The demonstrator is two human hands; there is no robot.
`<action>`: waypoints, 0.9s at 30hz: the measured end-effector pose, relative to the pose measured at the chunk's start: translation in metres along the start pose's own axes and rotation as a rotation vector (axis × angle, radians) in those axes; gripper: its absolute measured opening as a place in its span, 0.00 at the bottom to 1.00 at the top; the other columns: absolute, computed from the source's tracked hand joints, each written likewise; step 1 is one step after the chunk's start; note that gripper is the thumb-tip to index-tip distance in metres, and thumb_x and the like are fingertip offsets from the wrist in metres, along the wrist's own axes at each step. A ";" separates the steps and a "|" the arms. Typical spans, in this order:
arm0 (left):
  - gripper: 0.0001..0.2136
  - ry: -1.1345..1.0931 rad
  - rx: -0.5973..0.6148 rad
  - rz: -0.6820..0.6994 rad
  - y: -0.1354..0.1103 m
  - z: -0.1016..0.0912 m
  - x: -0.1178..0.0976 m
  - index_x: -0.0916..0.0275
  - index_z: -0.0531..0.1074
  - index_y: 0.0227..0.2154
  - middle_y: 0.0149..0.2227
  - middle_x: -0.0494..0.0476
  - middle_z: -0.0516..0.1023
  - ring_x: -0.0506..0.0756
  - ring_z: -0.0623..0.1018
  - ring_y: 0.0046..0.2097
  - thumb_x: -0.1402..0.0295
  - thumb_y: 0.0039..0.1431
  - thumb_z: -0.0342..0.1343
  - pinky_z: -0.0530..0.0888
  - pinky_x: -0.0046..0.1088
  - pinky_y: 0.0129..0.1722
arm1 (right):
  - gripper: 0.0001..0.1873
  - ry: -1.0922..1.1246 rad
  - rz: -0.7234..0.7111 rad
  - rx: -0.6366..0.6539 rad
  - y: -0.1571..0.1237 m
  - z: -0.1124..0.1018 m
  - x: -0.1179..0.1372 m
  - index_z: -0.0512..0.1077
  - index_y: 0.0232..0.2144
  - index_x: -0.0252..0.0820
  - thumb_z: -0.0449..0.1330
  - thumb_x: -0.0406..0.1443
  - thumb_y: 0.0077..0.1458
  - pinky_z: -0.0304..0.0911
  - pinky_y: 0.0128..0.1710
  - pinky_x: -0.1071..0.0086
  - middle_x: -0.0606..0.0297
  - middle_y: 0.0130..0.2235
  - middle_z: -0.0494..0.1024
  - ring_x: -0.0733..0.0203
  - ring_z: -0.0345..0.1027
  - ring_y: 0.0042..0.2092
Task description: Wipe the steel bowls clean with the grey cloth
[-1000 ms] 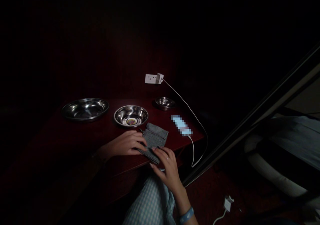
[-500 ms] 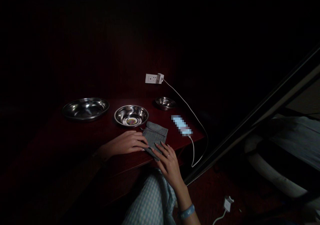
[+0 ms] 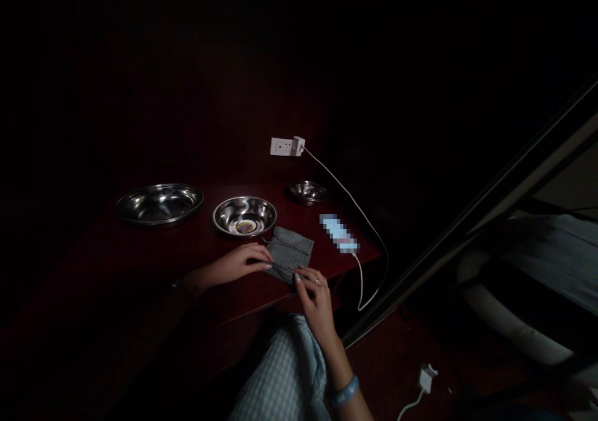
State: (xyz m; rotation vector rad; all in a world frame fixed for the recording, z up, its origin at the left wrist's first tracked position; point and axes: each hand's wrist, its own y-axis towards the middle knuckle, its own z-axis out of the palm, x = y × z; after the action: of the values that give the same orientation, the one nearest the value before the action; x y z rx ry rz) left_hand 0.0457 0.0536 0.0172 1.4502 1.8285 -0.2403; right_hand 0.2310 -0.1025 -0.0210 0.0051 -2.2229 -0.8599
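Observation:
A grey cloth with a stitched edge lies folded on the dark red table, close to its front edge. My left hand pinches the cloth's near left edge between thumb and fingers. At the near right corner, my right hand grips the same edge with thumb and fingertips; it wears a ring. The near edge is lifted and turned up between the two hands. Just behind the cloth sits a shiny steel bowl with a round sticker in its base.
A wide steel dish stands at the left, a small steel bowl at the back right. A lit phone lies on the right, its white cable running to a wall socket. A white charger is on the floor.
My fingers have gone from resting flat on the cloth to gripping its near edge. That edge has been raised and folded back, away from me.

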 end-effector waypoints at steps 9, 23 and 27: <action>0.16 -0.039 -0.095 -0.114 0.006 0.012 0.008 0.63 0.73 0.29 0.32 0.55 0.75 0.53 0.72 0.37 0.58 0.63 0.47 0.69 0.32 0.43 | 0.19 0.008 0.099 -0.084 0.007 0.005 0.005 0.72 0.25 0.42 0.52 0.44 0.63 0.61 0.40 0.66 0.63 0.30 0.76 0.60 0.68 0.35; 0.11 -0.154 -0.146 -0.195 0.009 0.019 0.004 0.59 0.68 0.30 0.25 0.50 0.68 0.51 0.67 0.28 0.57 0.61 0.50 0.64 0.28 0.28 | 0.10 -0.090 0.053 -0.061 0.006 0.005 0.003 0.72 0.41 0.45 0.51 0.37 0.63 0.60 0.48 0.62 0.61 0.40 0.74 0.56 0.65 0.45; 0.13 -0.024 -0.166 -0.188 0.010 0.018 0.002 0.60 0.69 0.28 0.27 0.53 0.68 0.53 0.68 0.30 0.57 0.62 0.48 0.65 0.30 0.31 | 0.08 -0.130 0.044 -0.063 0.008 0.004 -0.001 0.72 0.36 0.45 0.54 0.37 0.62 0.60 0.46 0.62 0.61 0.39 0.72 0.56 0.63 0.44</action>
State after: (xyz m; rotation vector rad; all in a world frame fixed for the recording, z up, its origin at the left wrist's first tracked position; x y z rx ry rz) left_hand 0.0630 0.0483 0.0065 1.1599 1.9189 -0.1927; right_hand 0.2308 -0.0942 -0.0189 -0.1317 -2.3060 -0.9287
